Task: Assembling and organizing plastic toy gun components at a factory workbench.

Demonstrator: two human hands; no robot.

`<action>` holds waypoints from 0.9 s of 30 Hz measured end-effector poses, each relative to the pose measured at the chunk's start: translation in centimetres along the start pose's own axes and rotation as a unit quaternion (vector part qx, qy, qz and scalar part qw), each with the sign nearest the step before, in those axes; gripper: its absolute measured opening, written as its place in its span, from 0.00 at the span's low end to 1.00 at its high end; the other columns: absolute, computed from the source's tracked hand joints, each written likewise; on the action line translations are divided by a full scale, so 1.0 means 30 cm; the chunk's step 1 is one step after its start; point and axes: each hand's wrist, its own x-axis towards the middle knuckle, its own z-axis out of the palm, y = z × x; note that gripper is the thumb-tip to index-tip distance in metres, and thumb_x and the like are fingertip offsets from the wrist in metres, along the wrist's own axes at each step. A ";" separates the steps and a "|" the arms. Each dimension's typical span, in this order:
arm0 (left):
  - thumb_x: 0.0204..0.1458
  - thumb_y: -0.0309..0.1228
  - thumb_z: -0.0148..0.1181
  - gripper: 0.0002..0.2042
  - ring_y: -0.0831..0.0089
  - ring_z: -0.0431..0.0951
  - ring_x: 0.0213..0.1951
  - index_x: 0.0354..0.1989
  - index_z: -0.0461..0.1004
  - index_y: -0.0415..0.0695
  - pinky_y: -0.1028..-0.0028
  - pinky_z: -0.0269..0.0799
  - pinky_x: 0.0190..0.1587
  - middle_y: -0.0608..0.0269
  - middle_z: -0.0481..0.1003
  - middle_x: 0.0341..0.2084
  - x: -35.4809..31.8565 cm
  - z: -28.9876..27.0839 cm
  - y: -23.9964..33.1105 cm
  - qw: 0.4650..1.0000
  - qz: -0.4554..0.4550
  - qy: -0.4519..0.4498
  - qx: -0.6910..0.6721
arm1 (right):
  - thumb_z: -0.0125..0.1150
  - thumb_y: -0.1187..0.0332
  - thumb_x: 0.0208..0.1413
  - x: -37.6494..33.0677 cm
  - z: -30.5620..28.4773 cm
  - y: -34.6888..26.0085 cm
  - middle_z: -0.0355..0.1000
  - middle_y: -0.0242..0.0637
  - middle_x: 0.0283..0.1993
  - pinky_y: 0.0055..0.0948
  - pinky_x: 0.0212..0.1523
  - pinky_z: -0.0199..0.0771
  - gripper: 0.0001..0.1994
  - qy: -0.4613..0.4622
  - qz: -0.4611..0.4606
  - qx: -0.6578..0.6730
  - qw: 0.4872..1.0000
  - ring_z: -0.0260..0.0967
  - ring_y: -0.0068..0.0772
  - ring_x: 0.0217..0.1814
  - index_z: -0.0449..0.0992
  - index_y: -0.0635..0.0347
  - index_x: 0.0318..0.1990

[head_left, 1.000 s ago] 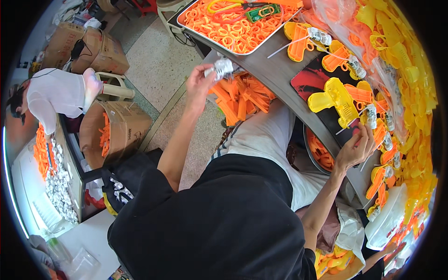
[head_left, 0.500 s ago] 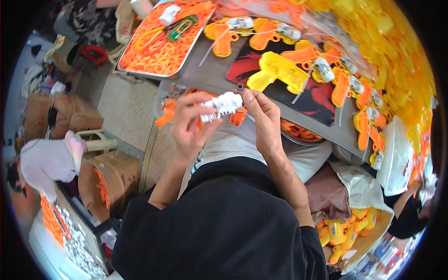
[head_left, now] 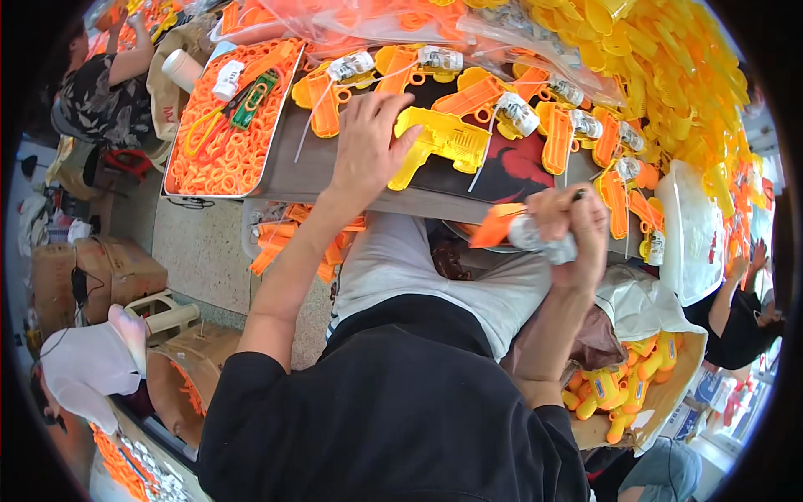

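**Hands at the toy-part counter**

While the left hand (head_left: 365, 151) is lying open with fingers spread on the counter (head_left: 293, 176), its fingertips are touching the yellow toy shell (head_left: 439, 142) beside them. The right hand (head_left: 573, 226) is closing tightly around a small white-and-grey piece (head_left: 539, 238) with an orange part (head_left: 495, 226) sticking out to the left, held just off the counter's near edge above the lap. Around the yellow shell, orange shells with white motor units (head_left: 519, 113) are lying in rows. Farther left, a metal tray (head_left: 180, 188) is holding small orange parts. Yellow parts (head_left: 661, 58) are piling up at the far right.
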 end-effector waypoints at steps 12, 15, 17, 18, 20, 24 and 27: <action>0.53 0.32 0.71 0.20 0.65 0.74 0.45 0.49 0.68 0.42 0.66 0.70 0.48 0.60 0.73 0.41 -0.059 0.037 -0.022 0.953 -0.242 -0.024 -0.183 | 0.63 0.68 0.61 0.295 0.046 0.266 0.76 0.40 0.26 0.26 0.32 0.70 0.11 -0.151 0.118 -0.524 0.830 0.72 0.26 0.27 0.81 0.70 0.42; 0.59 0.27 0.67 0.19 0.80 0.75 0.49 0.53 0.65 0.41 0.76 0.74 0.49 0.60 0.75 0.46 -0.077 0.028 -0.012 0.825 -0.388 -0.023 -0.411 | 0.62 0.69 0.60 0.297 0.038 0.301 0.76 0.40 0.26 0.28 0.33 0.71 0.10 -0.153 0.121 -0.501 0.843 0.72 0.29 0.27 0.81 0.70 0.42; 0.58 0.24 0.65 0.21 0.78 0.76 0.50 0.57 0.65 0.40 0.76 0.73 0.51 0.59 0.75 0.46 -0.061 0.023 0.035 0.770 -0.418 -0.026 -0.482 | 0.62 0.70 0.60 0.302 0.042 0.304 0.77 0.41 0.26 0.30 0.33 0.72 0.10 -0.166 0.137 -0.504 0.836 0.73 0.30 0.28 0.80 0.70 0.42; 0.59 0.21 0.62 0.22 0.77 0.75 0.51 0.60 0.64 0.40 0.76 0.72 0.53 0.58 0.75 0.46 -0.074 0.042 0.014 0.829 -0.362 -0.041 -0.424 | 0.62 0.70 0.59 0.303 0.050 0.303 0.77 0.41 0.27 0.30 0.34 0.72 0.09 -0.157 0.126 -0.495 0.845 0.73 0.31 0.29 0.81 0.70 0.41; 0.57 0.21 0.61 0.21 0.68 0.78 0.48 0.58 0.64 0.39 0.71 0.73 0.51 0.53 0.76 0.45 -0.080 0.065 0.005 0.860 -0.330 -0.035 -0.388 | 0.63 0.71 0.59 0.287 0.040 0.294 0.77 0.41 0.28 0.31 0.34 0.71 0.09 -0.143 0.118 -0.484 0.855 0.73 0.32 0.30 0.81 0.70 0.40; 0.56 0.18 0.55 0.20 0.51 0.80 0.46 0.57 0.62 0.38 0.60 0.73 0.47 0.44 0.76 0.40 -0.079 0.094 0.018 0.881 -0.307 -0.029 -0.358 | 0.65 0.71 0.57 0.256 0.033 0.275 0.75 0.41 0.33 0.31 0.35 0.70 0.08 -0.158 0.030 -0.518 0.840 0.73 0.35 0.34 0.81 0.70 0.37; 0.58 0.17 0.52 0.18 0.53 0.82 0.40 0.57 0.61 0.38 0.58 0.74 0.43 0.45 0.76 0.39 -0.058 0.072 0.035 0.890 -0.286 -0.055 -0.351 | 0.66 0.71 0.56 0.254 0.041 0.263 0.75 0.41 0.33 0.32 0.36 0.70 0.09 -0.154 0.061 -0.516 0.841 0.72 0.35 0.34 0.81 0.70 0.35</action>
